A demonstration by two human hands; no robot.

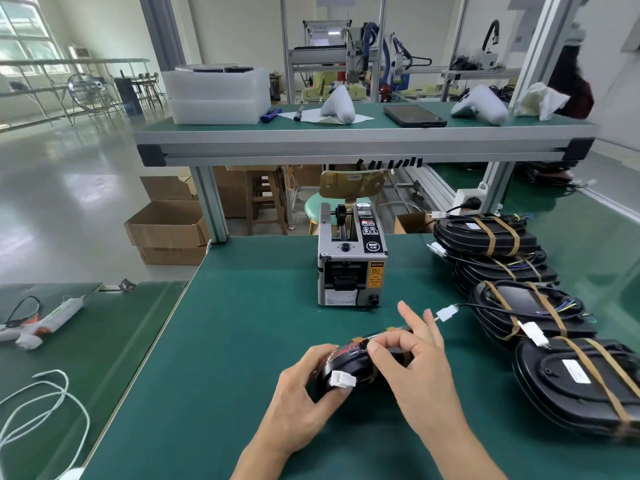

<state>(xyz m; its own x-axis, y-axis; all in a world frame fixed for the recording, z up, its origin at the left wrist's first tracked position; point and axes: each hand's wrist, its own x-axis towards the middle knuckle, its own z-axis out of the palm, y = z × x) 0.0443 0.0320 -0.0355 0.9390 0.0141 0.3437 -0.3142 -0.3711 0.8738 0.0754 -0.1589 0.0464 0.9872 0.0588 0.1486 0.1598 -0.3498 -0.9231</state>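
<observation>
Far left there's a glue gun (41,320) lying on its side and a loose white cord (45,403) looping off the edge, both parked out of the way on a side bench, with open cardboard boxes (169,230) on the shiny floor behind. The main green surface (225,341) looks like a slightly grippy rubber mat, probably so parts don't skate around. Near the bottom middle the left hand (304,393) is wrapped round a black part (356,365), a smooth rounded plastic thing held up just off the mat and tipped toward the camera, with its white plug (343,379) sitting by the thumb. I'd say it's cradled like that so the top edge is free to work on. Straight behind it stands a boxy grey metal tape dispenser (351,258), mouth facing the person, so strips are an easy reach. The right hand (426,368) has thumb and one finger pinching the thin brown tape (394,329) at the part's top rim, and the rest of its fingers (412,320) are fanned out and lifted, likely so they don't touch the sticky side. Along the right sits a row of finished parts (530,306), same glossy black shells, each with its cable coiled round and strapped by two brown bands, so this one looks about halfway there
</observation>
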